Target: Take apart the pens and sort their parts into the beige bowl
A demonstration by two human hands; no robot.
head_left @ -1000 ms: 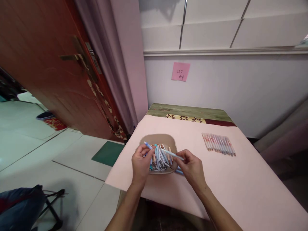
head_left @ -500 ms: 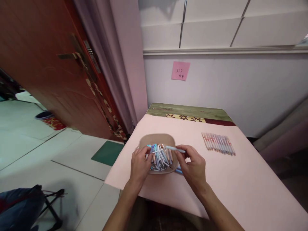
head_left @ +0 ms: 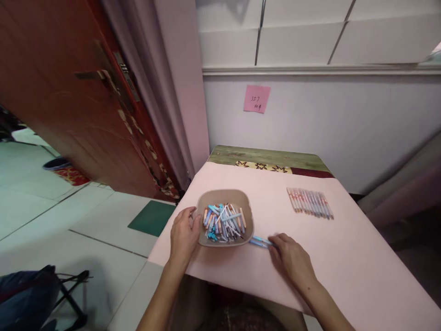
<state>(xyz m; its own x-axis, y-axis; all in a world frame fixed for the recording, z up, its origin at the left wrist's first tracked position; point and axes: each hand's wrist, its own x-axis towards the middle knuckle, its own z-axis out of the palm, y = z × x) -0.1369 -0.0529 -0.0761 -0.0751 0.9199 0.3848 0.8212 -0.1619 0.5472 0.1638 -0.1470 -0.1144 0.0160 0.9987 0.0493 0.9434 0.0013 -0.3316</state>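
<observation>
A beige plastic tub [head_left: 224, 195] stands near the table's left front, holding a jumble of blue, white, grey and tan pen parts [head_left: 225, 220]. My left hand [head_left: 184, 232] is at the tub's left side, its thumb and fingers curved against the rim. Two light-blue pens [head_left: 260, 242] lie on the table just right of the tub, partly beside its wall. My right hand [head_left: 292, 257] has its fingers closed around their right ends, which are hidden under the fingertips.
A neat row of several clear-barrelled pens [head_left: 310, 203] lies at the back right of the pink-covered table [head_left: 344, 262]. A pink note [head_left: 257, 99] is stuck on the wall behind. To the left are a reddish door [head_left: 86, 101] and a folding stool [head_left: 72, 294].
My right hand has let go of a light-blue piece, which now lies on the pile, and has moved down right to the blue pens. My left hand has left the pile for the tub's left rim.
</observation>
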